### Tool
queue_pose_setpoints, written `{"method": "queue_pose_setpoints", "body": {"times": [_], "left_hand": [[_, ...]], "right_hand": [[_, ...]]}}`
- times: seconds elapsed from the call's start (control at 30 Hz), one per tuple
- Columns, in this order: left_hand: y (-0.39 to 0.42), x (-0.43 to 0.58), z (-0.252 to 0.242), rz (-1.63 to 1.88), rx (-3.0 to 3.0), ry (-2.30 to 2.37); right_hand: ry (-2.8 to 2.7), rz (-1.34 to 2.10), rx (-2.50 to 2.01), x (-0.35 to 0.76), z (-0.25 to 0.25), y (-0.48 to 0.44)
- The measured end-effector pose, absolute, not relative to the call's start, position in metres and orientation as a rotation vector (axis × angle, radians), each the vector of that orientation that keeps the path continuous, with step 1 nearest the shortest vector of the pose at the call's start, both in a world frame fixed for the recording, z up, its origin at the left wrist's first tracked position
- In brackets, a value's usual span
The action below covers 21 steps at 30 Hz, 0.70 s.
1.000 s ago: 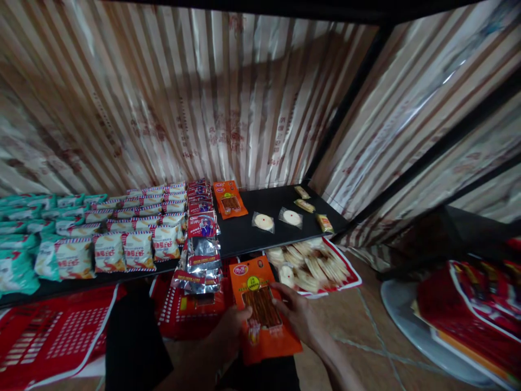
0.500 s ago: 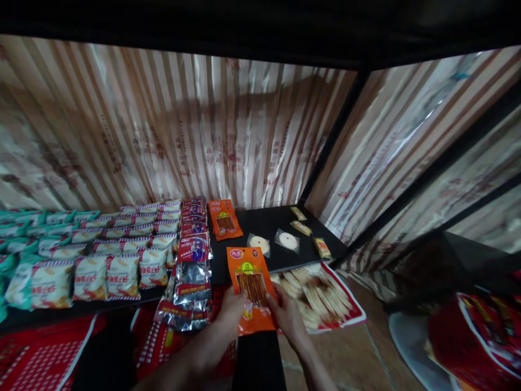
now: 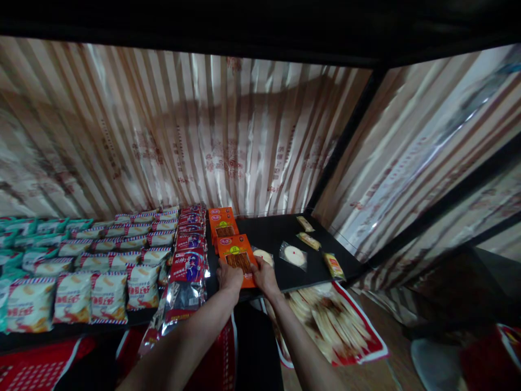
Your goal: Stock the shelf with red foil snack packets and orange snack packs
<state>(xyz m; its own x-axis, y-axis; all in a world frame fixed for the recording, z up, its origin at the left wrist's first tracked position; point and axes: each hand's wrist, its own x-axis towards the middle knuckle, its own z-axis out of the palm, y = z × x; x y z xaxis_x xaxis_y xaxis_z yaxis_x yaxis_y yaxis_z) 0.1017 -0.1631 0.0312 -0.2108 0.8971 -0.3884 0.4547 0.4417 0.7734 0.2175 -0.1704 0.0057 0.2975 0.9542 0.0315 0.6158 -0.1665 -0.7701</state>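
Note:
An orange snack packet (image 3: 236, 251) is held between my two hands over the front of the black shelf (image 3: 272, 233). My left hand (image 3: 231, 279) grips its lower left side, and my right hand (image 3: 265, 276) has its lower right edge. The held packet's top overlaps the lower part of other orange packets (image 3: 223, 217) lying behind it. To their left runs a row of dark red and purple packets (image 3: 189, 264). A round white item in clear wrap (image 3: 264, 256) is partly hidden behind my right hand.
White chip bags (image 3: 108, 296) and teal bags (image 3: 14, 247) fill the left. Another round wrapped item (image 3: 293, 255) and small yellow packets (image 3: 334, 266) lie right. Below are a large red-edged bag (image 3: 337, 320) and red baskets (image 3: 40, 364). A black post (image 3: 350, 130) stands behind.
Both hands have moved forward with the orange packet, from in front of the shelf to over it, up against the orange packets behind. The view has shifted slightly.

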Motion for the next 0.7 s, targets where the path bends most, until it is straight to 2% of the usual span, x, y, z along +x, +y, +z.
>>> {"method": "queue_pose_setpoints", "body": {"times": [0.3, 0.7], "left_hand": [[-0.124, 0.111, 0.038, 0.533, 1.206, 1.987], [-0.086, 0.116, 0.034, 0.485, 1.377, 1.919]], "right_hand": [[-1.457, 0.592, -1.974, 0.210, 0.005, -0.114], [-1.608, 0.585, -2.049, 0.211, 0.001, -0.069]]}}
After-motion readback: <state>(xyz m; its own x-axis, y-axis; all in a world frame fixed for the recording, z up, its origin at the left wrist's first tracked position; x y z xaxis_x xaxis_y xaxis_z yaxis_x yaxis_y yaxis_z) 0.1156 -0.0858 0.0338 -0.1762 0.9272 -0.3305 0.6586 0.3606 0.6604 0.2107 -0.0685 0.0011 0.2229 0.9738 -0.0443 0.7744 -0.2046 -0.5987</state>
